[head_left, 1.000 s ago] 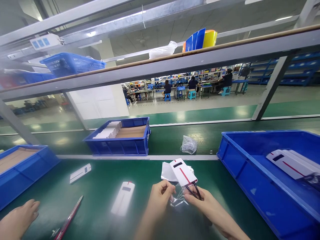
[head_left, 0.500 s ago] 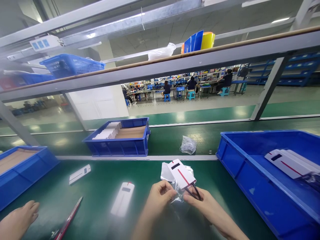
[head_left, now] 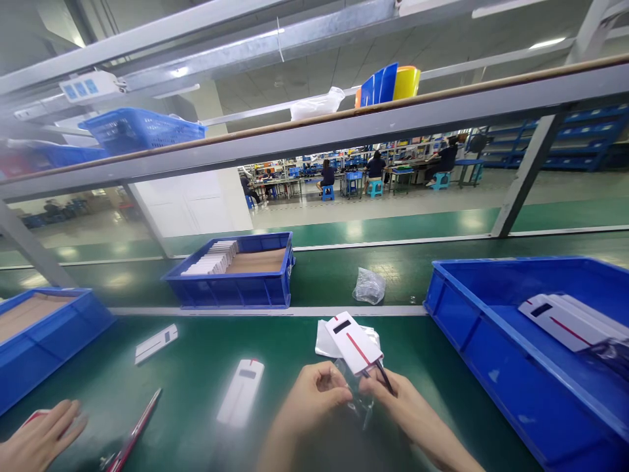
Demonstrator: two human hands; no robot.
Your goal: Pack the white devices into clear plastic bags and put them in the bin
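Note:
My left hand (head_left: 314, 393) and my right hand (head_left: 400, 406) meet low in the middle, both pinching a clear plastic bag (head_left: 358, 393). A white device with a red stripe and a dark window (head_left: 352, 341) stands tilted up from my right hand's fingers, with a dark cable (head_left: 386, 379) at its lower end. Behind it lie more white flat pieces (head_left: 327, 341). Another white device (head_left: 242, 391) lies on the green belt (head_left: 206, 354) to the left of my left hand.
Another person's hand (head_left: 42, 438) rests at the bottom left beside a red tool (head_left: 132, 434). A white part (head_left: 156, 343) lies further left. Blue bins stand at the right (head_left: 472, 328), centre back (head_left: 230, 285) and left (head_left: 49, 334). A crumpled bag (head_left: 369, 286) lies behind.
The device has shifted slightly left and down as my fingers drew closer together on the bag. The other person's hand at the bottom left moved a little and now rests on something red and white.

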